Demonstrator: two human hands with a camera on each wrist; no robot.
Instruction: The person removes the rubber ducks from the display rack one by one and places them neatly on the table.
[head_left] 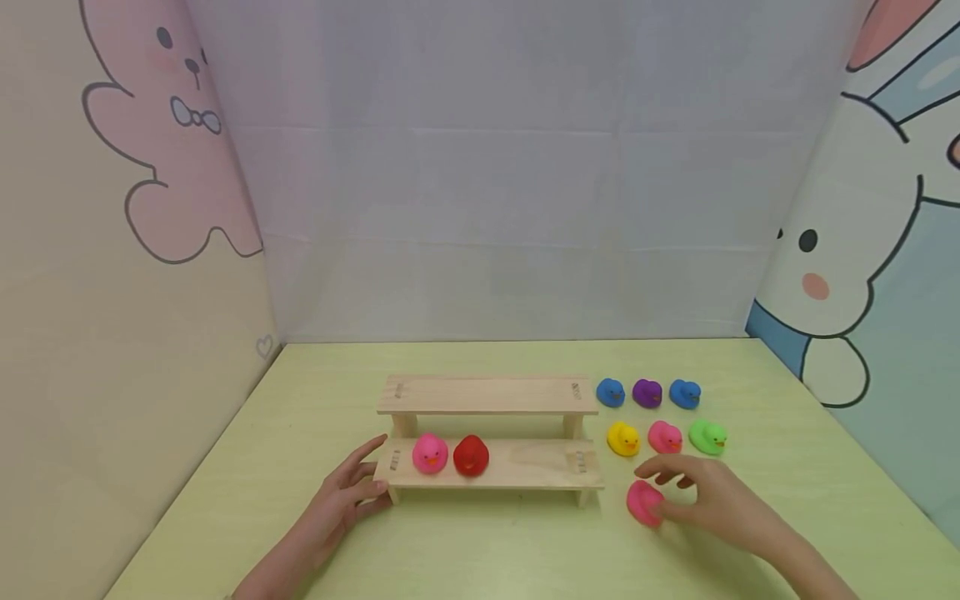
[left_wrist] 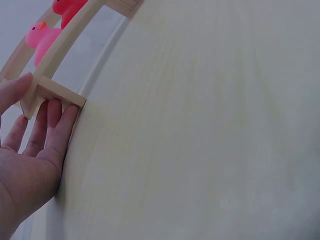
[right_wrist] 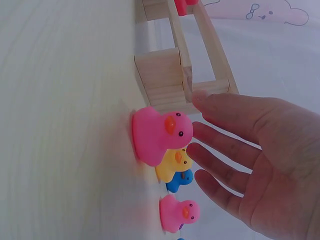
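On the left, my left hand (head_left: 337, 500) rests its fingertips against the end of the two-tier wooden shelf (head_left: 532, 467). Its fingers are nearly straight, touching a shelf leg (left_wrist: 60, 92) in the left wrist view. A pink rubber duck (head_left: 430, 455) and a red rubber duck (head_left: 471, 457) sit side by side on the lower tier. My right hand (head_left: 708, 496) hovers with spread fingers at another pink duck (head_left: 643, 503) on the table. The right wrist view shows that pink duck (right_wrist: 160, 135) upright, not gripped by the fingers.
Behind the right hand stand yellow (head_left: 623, 439), pink (head_left: 665, 437) and green (head_left: 707, 437) ducks. Farther back are two blue ducks, one at the left (head_left: 611, 392), with a purple duck (head_left: 647, 393) between them. The upper tier (head_left: 487, 394) is behind the lower one.
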